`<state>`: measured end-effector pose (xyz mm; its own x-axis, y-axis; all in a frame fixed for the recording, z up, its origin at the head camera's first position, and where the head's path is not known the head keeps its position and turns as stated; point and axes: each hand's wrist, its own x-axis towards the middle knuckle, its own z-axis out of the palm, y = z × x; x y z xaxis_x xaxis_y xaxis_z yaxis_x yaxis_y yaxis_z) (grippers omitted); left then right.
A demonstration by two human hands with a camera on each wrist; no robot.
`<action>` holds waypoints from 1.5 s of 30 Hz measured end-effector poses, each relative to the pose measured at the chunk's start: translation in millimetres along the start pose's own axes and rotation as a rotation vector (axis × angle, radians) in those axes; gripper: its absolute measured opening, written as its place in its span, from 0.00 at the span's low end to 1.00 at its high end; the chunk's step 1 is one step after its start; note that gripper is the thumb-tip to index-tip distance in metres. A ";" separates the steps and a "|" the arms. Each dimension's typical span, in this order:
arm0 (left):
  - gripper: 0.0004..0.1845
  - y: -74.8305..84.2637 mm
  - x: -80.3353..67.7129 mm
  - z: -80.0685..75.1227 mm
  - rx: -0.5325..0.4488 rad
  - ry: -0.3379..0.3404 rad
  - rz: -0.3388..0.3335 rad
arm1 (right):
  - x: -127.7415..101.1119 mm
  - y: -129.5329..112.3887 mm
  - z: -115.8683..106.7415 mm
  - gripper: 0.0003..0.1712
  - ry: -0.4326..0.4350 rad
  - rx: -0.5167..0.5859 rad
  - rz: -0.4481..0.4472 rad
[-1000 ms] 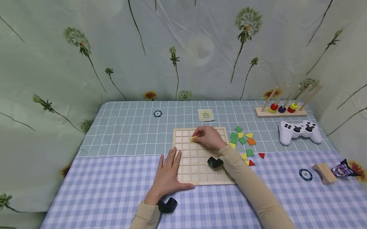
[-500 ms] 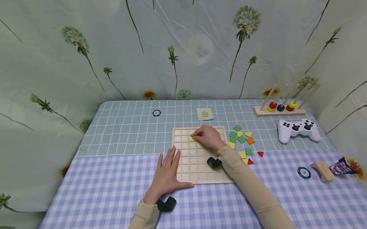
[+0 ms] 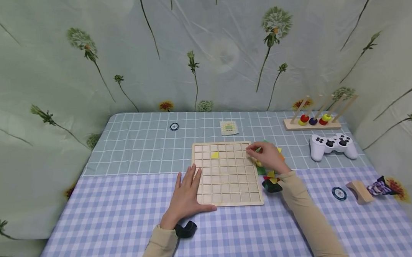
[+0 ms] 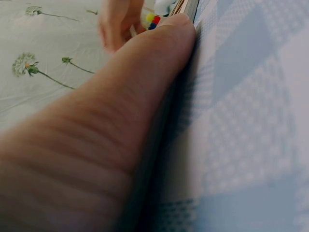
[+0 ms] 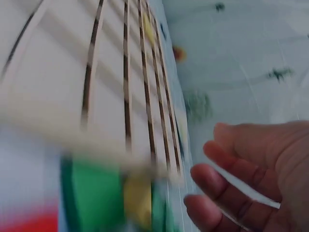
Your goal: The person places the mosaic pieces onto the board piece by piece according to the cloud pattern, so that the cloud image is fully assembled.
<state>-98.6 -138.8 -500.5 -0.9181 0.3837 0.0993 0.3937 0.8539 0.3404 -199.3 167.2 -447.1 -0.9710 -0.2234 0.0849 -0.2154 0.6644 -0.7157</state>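
Observation:
A wooden grid board (image 3: 231, 188) lies on the table, with a yellow piece (image 3: 215, 155) in one of its upper-left cells. My left hand (image 3: 185, 194) rests at the board's left edge, fingers spread and thumb along the near corner. Over the board's right edge is my right hand (image 3: 267, 157), fingers loosely bent and holding nothing, as the right wrist view shows. Beneath and around it are flat coloured pieces, partly hidden: a green piece (image 5: 94, 193), a yellow one (image 5: 137, 200) and a blurred red one (image 5: 36, 223) among several.
Behind the board lies a small patterned card (image 3: 229, 128). To the right are a peg rack with beads (image 3: 311, 126), a white game controller (image 3: 332, 146), a poker chip (image 3: 339, 193), a wooden arch block (image 3: 360, 192) and a purple item (image 3: 380, 187). Another chip (image 3: 174, 126) lies back left.
My right hand has let go of the yellow piece, leaving it in its cell, and moved right to the loose pieces. My left hand has stayed at the board's edge.

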 end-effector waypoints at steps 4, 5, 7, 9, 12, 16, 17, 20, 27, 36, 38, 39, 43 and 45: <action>0.69 -1.6 -1.6 -0.4 0.002 0.001 0.001 | -14.5 21.9 -23.2 0.13 0.053 -0.101 0.114; 0.69 -1.8 -1.7 -0.4 0.003 0.002 0.002 | -17.9 26.1 -28.3 0.14 0.056 -0.125 0.143; 0.69 -2.1 -2.0 -0.3 0.000 0.008 0.005 | -24.0 34.0 -36.5 0.16 0.055 -0.161 0.199; 0.69 -2.4 -2.2 -0.1 0.003 0.011 0.006 | -29.6 38.3 -43.1 0.18 0.048 -0.172 0.262; 0.69 -2.6 -2.5 0.1 0.008 0.020 0.012 | -35.1 44.2 -48.0 0.19 0.065 -0.193 0.321; 0.69 -2.8 -2.9 0.6 0.010 0.041 0.022 | -37.5 49.6 -50.1 0.23 0.075 -0.223 0.357; 0.68 -2.7 -3.0 0.8 0.009 0.044 0.024 | -37.7 50.5 -50.2 0.24 0.069 -0.228 0.364; 0.68 -1.9 -3.0 1.1 0.001 0.050 0.033 | -38.3 53.9 -48.9 0.24 0.049 -0.239 0.393; 0.68 0.0 -3.3 1.6 0.000 0.061 0.040 | -41.3 56.8 -49.1 0.22 0.025 -0.213 0.408; 0.68 1.1 -2.1 0.1 0.005 0.043 0.030 | -48.3 48.7 -49.1 0.13 0.051 -0.142 0.382; 0.68 0.9 -1.6 -0.2 0.006 0.042 0.030 | -48.0 43.6 -48.1 0.12 0.072 -0.161 0.350; 0.68 0.7 -1.3 -0.3 0.006 0.041 0.029 | -46.9 40.7 -47.2 0.12 0.084 -0.175 0.328; 0.68 0.0 -0.5 0.0 0.006 0.046 0.032 | -36.9 25.4 -39.4 0.10 0.117 -0.183 0.216; 0.68 -0.1 -0.1 0.2 0.004 0.044 0.030 | -29.5 16.5 -30.8 0.10 0.122 -0.157 0.162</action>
<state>-98.5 -138.9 -500.8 -0.9069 0.3936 0.1504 0.4214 0.8437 0.3325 -177.3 206.7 -440.1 -0.9974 -0.0233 0.0678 -0.0599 0.7894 -0.6109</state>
